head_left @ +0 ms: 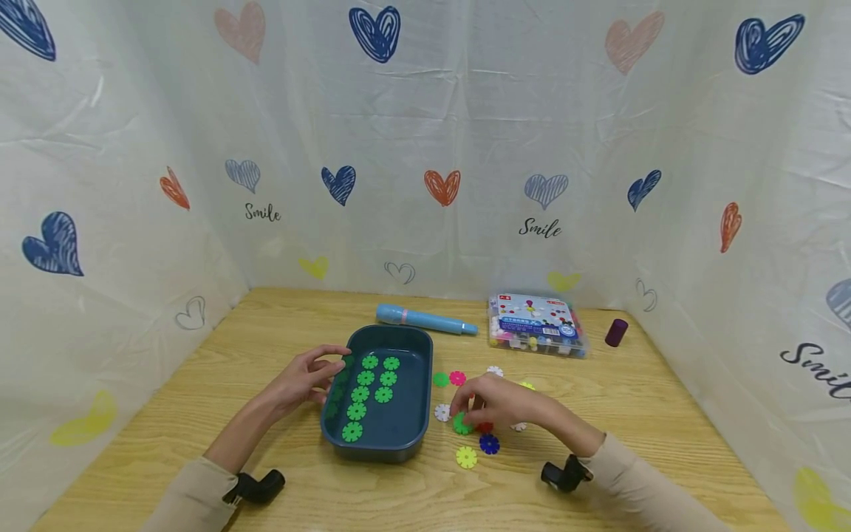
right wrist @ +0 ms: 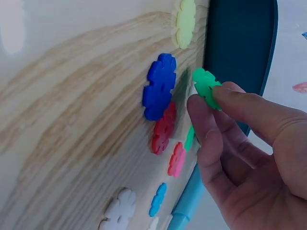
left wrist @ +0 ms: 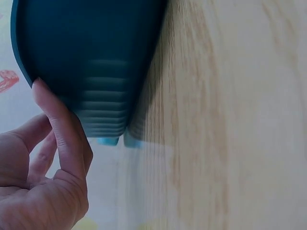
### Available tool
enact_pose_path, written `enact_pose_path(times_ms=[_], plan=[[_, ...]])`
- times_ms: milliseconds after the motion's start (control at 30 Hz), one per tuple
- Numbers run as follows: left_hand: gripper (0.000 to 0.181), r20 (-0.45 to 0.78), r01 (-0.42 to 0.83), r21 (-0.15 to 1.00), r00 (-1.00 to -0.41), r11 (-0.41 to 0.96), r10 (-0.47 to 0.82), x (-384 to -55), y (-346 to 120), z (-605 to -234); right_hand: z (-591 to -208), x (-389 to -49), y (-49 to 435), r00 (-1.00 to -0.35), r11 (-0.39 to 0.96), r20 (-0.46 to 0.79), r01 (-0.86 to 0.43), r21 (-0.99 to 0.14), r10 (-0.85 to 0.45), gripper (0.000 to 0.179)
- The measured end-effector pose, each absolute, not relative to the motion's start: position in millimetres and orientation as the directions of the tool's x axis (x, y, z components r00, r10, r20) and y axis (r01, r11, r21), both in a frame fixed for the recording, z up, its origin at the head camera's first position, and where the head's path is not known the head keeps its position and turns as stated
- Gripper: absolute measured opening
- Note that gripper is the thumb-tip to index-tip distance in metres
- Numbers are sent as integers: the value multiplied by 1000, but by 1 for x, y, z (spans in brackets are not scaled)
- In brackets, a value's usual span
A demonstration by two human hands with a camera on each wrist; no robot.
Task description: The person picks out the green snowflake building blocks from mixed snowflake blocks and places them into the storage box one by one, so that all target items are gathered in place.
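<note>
My left hand [head_left: 302, 380] holds the rim of a dark blue-green plastic tub [head_left: 405, 447] at its left side; the left wrist view shows bent fingers [left wrist: 60, 120] at that rim. Inside the tub, several green snowflake discs [head_left: 357, 411] lie in two columns. To the tub's right, my right hand [head_left: 501, 401] pinches one green snowflake disc [right wrist: 205, 87] between thumb and fingertips, raised off the table. Around this hand lie loose discs: a blue one [right wrist: 159, 87], a red one [right wrist: 164, 128], a yellow one [head_left: 467, 457], a white one [head_left: 442, 412] and a pink one [head_left: 457, 378].
Behind the tub lies a light blue tube-shaped object [head_left: 425, 320]. A clear box of small colourful parts [head_left: 537, 326] is at the back right, with a dark purple cylinder [head_left: 616, 332] beside it. A heart-printed curtain [head_left: 425, 133] surrounds the wooden table [head_left: 219, 355].
</note>
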State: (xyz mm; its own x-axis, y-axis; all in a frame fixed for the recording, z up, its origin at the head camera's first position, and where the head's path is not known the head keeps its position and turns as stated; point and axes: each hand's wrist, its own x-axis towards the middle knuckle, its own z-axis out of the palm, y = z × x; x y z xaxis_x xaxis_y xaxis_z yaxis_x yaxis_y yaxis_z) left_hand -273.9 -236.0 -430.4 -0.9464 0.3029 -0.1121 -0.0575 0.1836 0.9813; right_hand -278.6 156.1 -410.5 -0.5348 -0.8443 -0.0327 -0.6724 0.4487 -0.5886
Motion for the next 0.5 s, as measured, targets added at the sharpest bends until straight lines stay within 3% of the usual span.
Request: enact_pose_path(times_ms=[267, 500], plan=[[56, -120, -67, 982, -946, 177, 303, -274, -236, -430, -401, -285, 155, -568, 450, 22, -674, -586, -823, 16], [53, -126, -74, 981, -946, 180, 298, -274, -236, -429, -386, -290, 152, -545, 415, 69, -708, -571, -836, 19]])
